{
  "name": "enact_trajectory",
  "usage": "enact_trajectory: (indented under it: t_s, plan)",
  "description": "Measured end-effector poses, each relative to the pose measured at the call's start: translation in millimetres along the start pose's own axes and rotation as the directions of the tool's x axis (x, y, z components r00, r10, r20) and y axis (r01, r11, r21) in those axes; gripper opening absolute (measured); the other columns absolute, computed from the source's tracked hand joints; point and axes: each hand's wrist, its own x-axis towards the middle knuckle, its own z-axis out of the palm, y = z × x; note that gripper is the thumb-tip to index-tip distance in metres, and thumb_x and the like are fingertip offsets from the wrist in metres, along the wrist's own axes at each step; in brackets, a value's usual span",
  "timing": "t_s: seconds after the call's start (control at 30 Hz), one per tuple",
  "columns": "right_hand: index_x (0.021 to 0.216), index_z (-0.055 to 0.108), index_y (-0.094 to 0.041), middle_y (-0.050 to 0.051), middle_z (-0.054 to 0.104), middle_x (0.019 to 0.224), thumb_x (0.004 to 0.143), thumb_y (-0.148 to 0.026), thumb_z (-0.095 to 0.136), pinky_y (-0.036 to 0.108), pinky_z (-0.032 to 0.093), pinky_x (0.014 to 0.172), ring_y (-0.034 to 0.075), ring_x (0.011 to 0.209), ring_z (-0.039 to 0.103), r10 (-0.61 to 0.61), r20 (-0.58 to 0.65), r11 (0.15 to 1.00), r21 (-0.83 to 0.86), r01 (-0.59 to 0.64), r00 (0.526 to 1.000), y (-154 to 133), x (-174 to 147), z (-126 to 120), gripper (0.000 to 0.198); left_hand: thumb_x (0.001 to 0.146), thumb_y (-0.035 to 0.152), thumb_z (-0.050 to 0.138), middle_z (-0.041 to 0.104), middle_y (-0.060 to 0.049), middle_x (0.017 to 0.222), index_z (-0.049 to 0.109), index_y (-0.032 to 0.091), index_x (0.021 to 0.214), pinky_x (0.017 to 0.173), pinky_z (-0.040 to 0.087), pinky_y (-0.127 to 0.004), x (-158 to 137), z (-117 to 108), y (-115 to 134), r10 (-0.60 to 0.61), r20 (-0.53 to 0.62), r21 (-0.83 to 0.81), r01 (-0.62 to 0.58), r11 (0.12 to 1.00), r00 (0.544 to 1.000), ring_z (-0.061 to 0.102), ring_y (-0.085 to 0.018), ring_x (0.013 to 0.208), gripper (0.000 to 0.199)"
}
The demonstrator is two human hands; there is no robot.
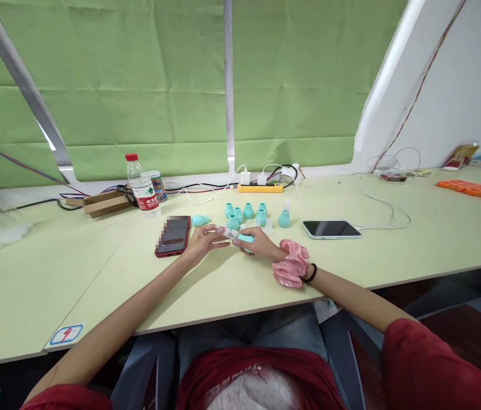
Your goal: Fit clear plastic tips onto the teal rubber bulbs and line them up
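My right hand [260,244] is closed around a teal squeeze bulb [246,238], held on its side just above the table. Facing it, my left hand [204,244] pinches a small translucent plastic piece [228,232] between thumb and fingers. The piece's tip is close to the bulb's mouth; whether they touch I cannot tell. Behind my hands stand several open-necked teal bulbs [248,210]. To their right, one bulb [284,219] stands upright with a clear nozzle [287,205] on top. Another teal bulb [200,220] lies on its side near my left hand. Loose translucent pieces [269,228] lie partly hidden behind my right hand.
A red-cased phone [173,236] lies left of my hands, a cabled phone [331,229] to the right. A water bottle [143,191], a can [157,187], a cardboard box [107,204] and a yellow power strip [260,187] line the table's back. Orange parts [473,190] sit far right.
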Motion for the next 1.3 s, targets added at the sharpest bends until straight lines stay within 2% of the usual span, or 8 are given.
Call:
enact_trajectory:
  t_s: [0.27, 0.5, 0.7, 0.83, 0.93, 1.03, 1.2, 1.3]
  plan:
    - [0.072, 0.055, -0.010, -0.003, 0.046, 0.049, 0.063, -0.048, 0.058, 0.017, 0.027, 0.032, 0.005, 0.035, 0.041, 0.167, 0.161, 0.887, 0.406, -0.219, 0.973, -5, 2, 4, 0.038, 0.058, 0.035, 0.067, 0.064, -0.006, 0.076, 0.057, 0.010, 0.070, 0.080, 0.044, -0.045, -3, 10, -7, 0.159, -0.134, -0.060, -0.168, 0.984, 0.978, 0.061, -0.021, 0.077, 0.030]
    - [0.074, 0.056, -0.009, -0.004, 0.046, 0.048, 0.061, -0.045, 0.062, 0.016, 0.025, 0.031, 0.004, 0.035, 0.041, 0.224, 0.275, 0.780, 0.524, -0.341, 0.935, -7, 0, 0, 0.038, 0.061, 0.034, 0.065, 0.064, -0.006, 0.076, 0.057, 0.009, 0.071, 0.077, 0.047, -0.043, -4, 10, -5, 0.102, -0.101, -0.054, -0.108, 0.993, 0.990, 0.060, -0.020, 0.078, 0.028]
    - [0.075, 0.055, -0.010, -0.002, 0.048, 0.050, 0.063, -0.042, 0.062, 0.017, 0.030, 0.034, 0.005, 0.037, 0.043, 0.140, 0.285, 0.783, 0.554, -0.282, 0.948, -13, 1, -3, 0.035, 0.060, 0.034, 0.065, 0.064, -0.005, 0.078, 0.059, 0.010, 0.070, 0.075, 0.049, -0.040, -5, 16, 7, 0.165, -0.105, 0.051, -0.160, 0.986, 0.981, 0.060, -0.016, 0.070, 0.027]
    - [0.088, 0.052, -0.013, 0.003, 0.055, 0.066, 0.068, -0.047, 0.054, 0.023, 0.043, 0.048, 0.010, 0.053, 0.051, 0.059, 0.114, 0.781, 0.614, -0.117, 0.992, -14, 6, -9, 0.040, 0.059, 0.037, 0.064, 0.064, -0.005, 0.074, 0.059, 0.010, 0.065, 0.071, 0.050, -0.036, 6, 13, 44, 0.273, -0.160, 0.218, -0.235, 0.947, 0.949, 0.060, -0.017, 0.070, 0.029]
    - [0.089, 0.051, -0.016, 0.003, 0.055, 0.077, 0.067, -0.045, 0.054, 0.025, 0.045, 0.056, 0.012, 0.067, 0.052, 0.041, -0.215, 0.877, 0.476, 0.068, 0.976, -7, 10, -15, 0.037, 0.060, 0.042, 0.061, 0.063, -0.005, 0.073, 0.060, 0.010, 0.075, 0.068, 0.050, -0.033, 30, -2, 74, 0.492, -0.246, 0.433, -0.360, 0.826, 0.835, 0.060, -0.017, 0.071, 0.035]
    - [0.076, 0.053, -0.015, 0.004, 0.054, 0.075, 0.067, -0.042, 0.054, 0.023, 0.043, 0.055, 0.012, 0.069, 0.050, -0.033, -0.405, 0.972, 0.201, 0.124, 0.914, 1, 11, -19, 0.029, 0.062, 0.044, 0.057, 0.064, -0.007, 0.072, 0.060, 0.009, 0.078, 0.063, 0.048, -0.029, 66, -24, 81, 0.583, -0.240, 0.628, -0.334, 0.703, 0.776, 0.060, -0.018, 0.070, 0.039]
    - [0.070, 0.054, -0.015, 0.003, 0.055, 0.070, 0.072, -0.039, 0.048, 0.023, 0.040, 0.057, 0.011, 0.065, 0.048, -0.144, -0.404, 0.987, -0.125, 0.101, 0.903, 3, 11, -21, 0.025, 0.064, 0.041, 0.054, 0.064, -0.008, 0.062, 0.062, 0.010, 0.071, 0.060, 0.043, -0.028, 110, -47, 45, 0.539, -0.193, 0.886, -0.091, 0.455, 0.820, 0.059, -0.020, 0.063, 0.033]
    - [0.071, 0.054, -0.015, 0.003, 0.055, 0.069, 0.074, -0.037, 0.044, 0.023, 0.039, 0.058, 0.011, 0.062, 0.046, -0.164, -0.393, 0.968, -0.242, 0.070, 0.905, 4, 13, -24, 0.024, 0.066, 0.040, 0.051, 0.064, -0.008, 0.062, 0.062, 0.011, 0.073, 0.060, 0.041, -0.027, 117, -52, 24, 0.481, -0.199, 0.913, -0.016, 0.407, 0.854, 0.059, -0.019, 0.062, 0.032]
